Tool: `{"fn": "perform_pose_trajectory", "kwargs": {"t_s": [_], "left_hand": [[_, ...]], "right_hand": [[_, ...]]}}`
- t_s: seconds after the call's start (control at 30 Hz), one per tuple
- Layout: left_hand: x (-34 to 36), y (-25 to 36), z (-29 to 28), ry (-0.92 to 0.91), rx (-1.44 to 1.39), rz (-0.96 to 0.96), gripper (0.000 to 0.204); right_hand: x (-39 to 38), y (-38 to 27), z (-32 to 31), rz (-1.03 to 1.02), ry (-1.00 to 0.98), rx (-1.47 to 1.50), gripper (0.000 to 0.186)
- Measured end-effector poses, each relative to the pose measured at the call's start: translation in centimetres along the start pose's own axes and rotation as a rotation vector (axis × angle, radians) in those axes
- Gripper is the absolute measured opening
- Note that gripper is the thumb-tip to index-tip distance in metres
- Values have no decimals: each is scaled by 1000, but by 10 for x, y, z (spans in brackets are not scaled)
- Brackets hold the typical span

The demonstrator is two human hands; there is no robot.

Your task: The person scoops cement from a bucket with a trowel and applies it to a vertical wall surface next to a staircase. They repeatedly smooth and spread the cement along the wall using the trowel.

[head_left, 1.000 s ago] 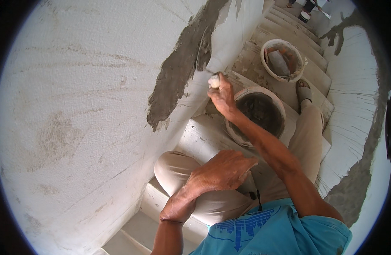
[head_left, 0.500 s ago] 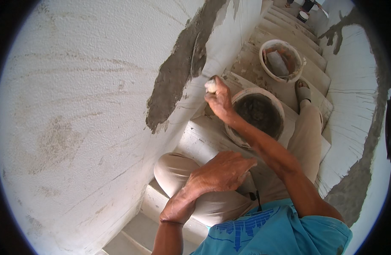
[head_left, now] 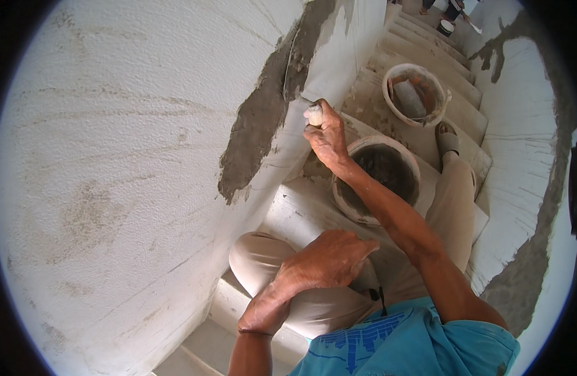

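Note:
My right hand (head_left: pixel 327 135) is closed round the pale handle (head_left: pixel 314 115) of a trowel beside the left wall. The trowel's thin blade (head_left: pixel 290 69) shows almost edge-on against a strip of wet grey mortar (head_left: pixel 254 131) smeared up the white wall. Below that forearm stands a round bucket (head_left: pixel 345 199) with dark grey mortar (head_left: pixel 384 168) in it. Over my bent left leg lies my left hand (head_left: pixel 323 258), back upward, with one finger stretched to the right. Its other fingers are partly hidden, and I see nothing held in it.
Concrete stairs (head_left: pixel 420 47) run upward between two walls. A second bucket (head_left: pixel 444 84), with a grey block-like piece inside, stands on a higher step beside my sandalled foot (head_left: pixel 448 139). More mortar (head_left: pixel 520 276) marks the right wall. Far up are another person's legs and a small bucket (head_left: pixel 446 27).
My right hand and the trowel have moved slightly up along the mortar strip. My left hand keeps its place on my leg. A pale tool now shows beside the person far up.

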State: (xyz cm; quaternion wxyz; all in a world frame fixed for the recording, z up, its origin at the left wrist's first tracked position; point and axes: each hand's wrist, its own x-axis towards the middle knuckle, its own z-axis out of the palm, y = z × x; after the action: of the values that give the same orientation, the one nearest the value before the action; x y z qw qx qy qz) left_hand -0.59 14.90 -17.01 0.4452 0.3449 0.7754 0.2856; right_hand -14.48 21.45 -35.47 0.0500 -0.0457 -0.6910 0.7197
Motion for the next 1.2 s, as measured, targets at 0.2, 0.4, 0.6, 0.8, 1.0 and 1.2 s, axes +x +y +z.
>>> {"fn": "perform_pose_trajectory", "kwargs": {"t_s": [0.2,0.4,0.6,0.8,1.0,1.2], "left_hand": [[-3,-8,7,64,-10,38,35],[-1,-11,11,79,-44,60,35],[-2,-5,3,41,-12,20,35],[-3,-6,3,23,-12,5,36],[1,-2,-4,-22,-16,0,37],[-1,-6,1,22,-8,19,37]], "right_hand": [[-42,-15,-7,-131,-91,-165,28],[-7,-21,-15,-100,42,-110,24],[-18,-16,-19,-88,-85,-198,28],[-25,-21,-27,-90,-60,-181,26],[8,-15,-28,-120,-16,-255,27],[-37,-22,-31,-189,-74,-307,29]]}}
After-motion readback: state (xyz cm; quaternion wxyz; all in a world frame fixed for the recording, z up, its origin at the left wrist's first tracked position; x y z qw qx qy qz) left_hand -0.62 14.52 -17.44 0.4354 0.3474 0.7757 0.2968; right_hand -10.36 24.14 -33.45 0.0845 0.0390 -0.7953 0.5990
